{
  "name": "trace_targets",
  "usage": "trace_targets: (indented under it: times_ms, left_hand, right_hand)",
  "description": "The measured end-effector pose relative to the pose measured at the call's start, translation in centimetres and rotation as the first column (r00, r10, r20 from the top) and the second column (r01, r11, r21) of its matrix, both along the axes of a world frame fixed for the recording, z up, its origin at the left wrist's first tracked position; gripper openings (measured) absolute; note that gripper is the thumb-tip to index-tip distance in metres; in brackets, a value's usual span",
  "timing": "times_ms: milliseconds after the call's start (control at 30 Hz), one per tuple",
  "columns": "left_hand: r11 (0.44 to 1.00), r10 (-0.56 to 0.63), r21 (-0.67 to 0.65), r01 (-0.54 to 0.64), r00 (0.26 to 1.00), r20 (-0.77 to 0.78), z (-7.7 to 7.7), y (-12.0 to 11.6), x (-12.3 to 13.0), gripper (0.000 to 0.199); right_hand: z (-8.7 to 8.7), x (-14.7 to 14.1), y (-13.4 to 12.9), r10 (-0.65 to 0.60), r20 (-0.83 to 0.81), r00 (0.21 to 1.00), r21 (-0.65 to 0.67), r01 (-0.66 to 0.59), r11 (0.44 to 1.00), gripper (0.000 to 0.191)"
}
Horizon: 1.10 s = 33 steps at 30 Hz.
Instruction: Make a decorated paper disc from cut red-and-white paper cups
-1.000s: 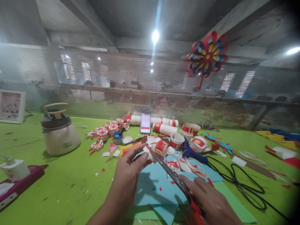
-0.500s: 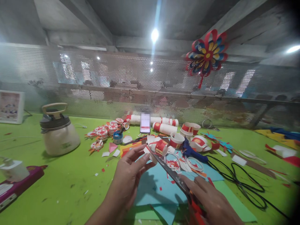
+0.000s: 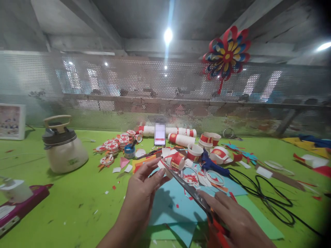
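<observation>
My left hand (image 3: 146, 186) pinches a small white piece of paper (image 3: 160, 164) between thumb and fingers. My right hand (image 3: 232, 213) is wrapped round red-handled scissors (image 3: 190, 189). The scissor blades point up and left, and their tips reach the paper at my left fingertips; whether they are cutting through it I cannot tell. Just behind the blades shows a red-and-white cut paper cup (image 3: 176, 161), partly hidden by them. Light blue paper sheets (image 3: 173, 206) with red scraps lie under my hands.
A blue glue gun (image 3: 210, 165) with a coiled black cable (image 3: 269, 196) lies to the right. Paper cups (image 3: 194, 151), a phone (image 3: 159, 134) and a blue jar (image 3: 129, 151) stand behind. At left are a large jug (image 3: 64, 151) and a purple power strip (image 3: 23, 208).
The camera view has shifted slightly. Both hands keep nearly the same pose, with the scissors still at the paper; the blades look a little closer together.
</observation>
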<state>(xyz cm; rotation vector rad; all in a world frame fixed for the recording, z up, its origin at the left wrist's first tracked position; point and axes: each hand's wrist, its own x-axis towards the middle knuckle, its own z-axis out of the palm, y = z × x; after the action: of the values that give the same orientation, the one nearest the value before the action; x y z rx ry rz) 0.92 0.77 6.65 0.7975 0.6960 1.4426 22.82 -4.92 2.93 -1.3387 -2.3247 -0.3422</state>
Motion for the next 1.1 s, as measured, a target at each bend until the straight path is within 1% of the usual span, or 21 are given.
trace_targets:
  times_ms: [167, 367, 567, 733, 933, 1000, 1100]
  left_hand:
    - [1.0, -0.001, -0.002, 0.001, 1.0, 0.014, -0.2, 0.1, 0.0, 0.042]
    - [1.0, -0.005, -0.02, 0.005, 1.0, 0.002, -0.1, 0.1, 0.1, 0.041]
    - [0.999, 0.012, -0.034, -0.012, 1.0, -0.01, -0.1, 0.1, 0.1, 0.042]
    - [1.0, 0.009, -0.03, -0.01, 1.0, -0.024, -0.1, -0.1, 0.0, 0.042]
    - [1.0, 0.019, -0.014, -0.02, 0.998, -0.062, 0.1, -0.3, 0.0, 0.043]
    - [1.0, 0.03, 0.009, -0.029, 0.997, -0.065, 0.3, -0.3, -0.1, 0.041]
    - [0.999, 0.047, 0.019, -0.046, 0.998, -0.049, 0.4, -0.3, -0.2, 0.043]
  right_hand:
    - [-0.2, -0.1, 0.1, -0.019, 0.001, 1.0, -0.017, 0.019, 1.0, 0.055]
    - [-0.2, 0.1, 0.2, -0.006, -0.009, 1.0, -0.008, 0.006, 1.0, 0.05]
    - [-0.2, 0.0, 0.2, -0.008, -0.05, 0.999, -0.068, 0.005, 0.998, 0.049]
    - [0.1, -0.3, 0.2, -0.013, -0.07, 0.997, -0.089, 0.007, 0.996, 0.044]
    - [0.3, -0.3, -0.1, -0.019, -0.1, 0.995, -0.063, 0.013, 0.998, 0.04]
    - [0.5, -0.3, 0.0, -0.025, -0.119, 0.993, -0.09, 0.015, 0.996, 0.041]
    - [1.3, -0.3, 0.3, -0.071, -0.174, 0.982, -0.147, 0.045, 0.988, 0.04]
